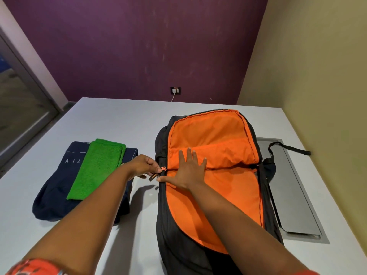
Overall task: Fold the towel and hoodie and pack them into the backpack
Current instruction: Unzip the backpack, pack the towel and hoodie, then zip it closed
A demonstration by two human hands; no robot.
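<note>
A black backpack [208,195] lies flat on the white table [119,120], unzipped, its front flap folded away toward twelve o'clock so that the orange lining shows across the whole opened compartment; nothing lies on the lining that shows except a hand. The right hand [190,167] rests palm down on the lining near the fold line, fingers straight and spread apart, thumb reaching toward the zip track at nine o'clock. The left hand [145,165] sits just beside the bag's left edge, at nine o'clock from the right hand, its thumb and fingers pinching the orange zipper pull [160,169]. At nine o'clock from the backpack, well apart from it, the navy hoodie [59,191] lies folded on the table, white lettering showing on it, and the green towel [97,167] lies folded in a long strip on top of the hoodie; neither is in the bag. At three o'clock from the backpack a grey metal panel [294,195] is set into the tabletop, with a black strap [290,148] trailing across its far end. At twelve o'clock a wall socket [175,90] on the purple wall carries a white cable.
</note>
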